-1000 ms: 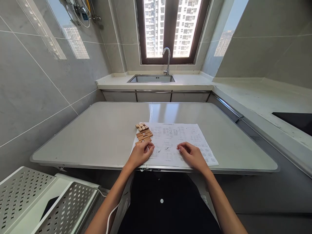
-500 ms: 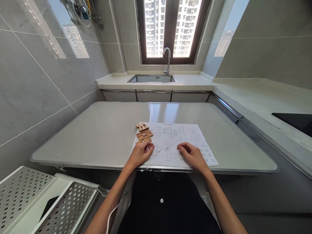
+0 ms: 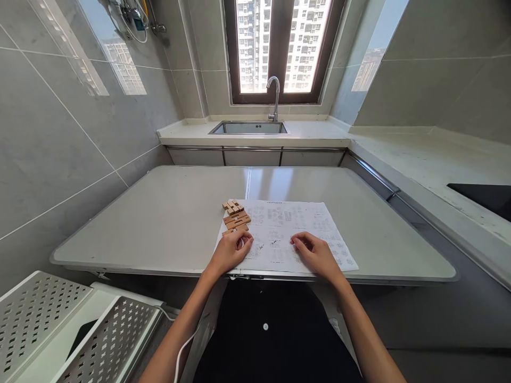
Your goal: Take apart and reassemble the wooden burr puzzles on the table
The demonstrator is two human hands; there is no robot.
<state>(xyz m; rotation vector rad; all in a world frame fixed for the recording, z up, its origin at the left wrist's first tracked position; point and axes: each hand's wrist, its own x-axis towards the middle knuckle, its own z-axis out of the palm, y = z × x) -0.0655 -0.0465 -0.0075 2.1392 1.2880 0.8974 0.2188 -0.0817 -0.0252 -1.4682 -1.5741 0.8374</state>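
Observation:
A printed sheet of paper with rows of small diagrams lies on the table, a few dark marks in its lower middle. On its left edge several notched wooden puzzle pieces lie in slanted rows, pale ones at the far end and browner ones nearer. My left hand rests just below the nearest pieces, fingers loosely curled with a gap before the thumb and nothing seen in it; it partly hides those pieces. On the right part of the sheet rests my right hand, loosely bent and seemingly holding nothing.
The white folding table has a seam down its middle. Beyond it are a counter with a sink and a faucet under a window. A perforated white rack stands at lower left, with a white cable by my left arm.

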